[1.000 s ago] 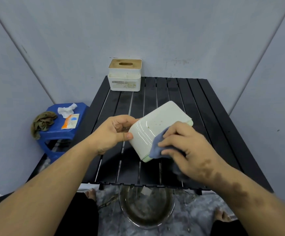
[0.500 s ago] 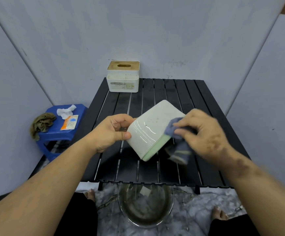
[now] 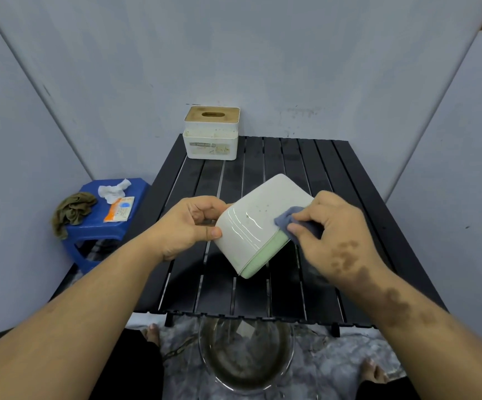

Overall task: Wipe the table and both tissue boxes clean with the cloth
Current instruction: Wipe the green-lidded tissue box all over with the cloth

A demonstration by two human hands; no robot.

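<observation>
**Over the slatted table: box tipped up so the cloth can reach its side**

Above the middle of the black slatted folding table (image 3: 335, 180), the pale green-and-white plastic tissue box (image 3: 258, 223) is lifted clear and tilted, one corner pointing down. The left hand (image 3: 189, 223) grips its left end, thumb across the front and fingers curled behind, which looks like the whole point: it props the broad white face up toward the camera so the dirt specks on it are easy to get at. The right hand (image 3: 330, 235) pinches a small grey-blue cloth (image 3: 289, 223) bunched under its fingertips and presses it against the box's right edge, near the green rim.

The second box, a white one with a wooden slotted lid (image 3: 211, 134), sits at the table's far left corner, well apart, probably parked there to keep the work zone free. A glass bowl of murky water (image 3: 247, 353) is on the floor just under the near edge, handy for rinsing I'd guess.
</observation>
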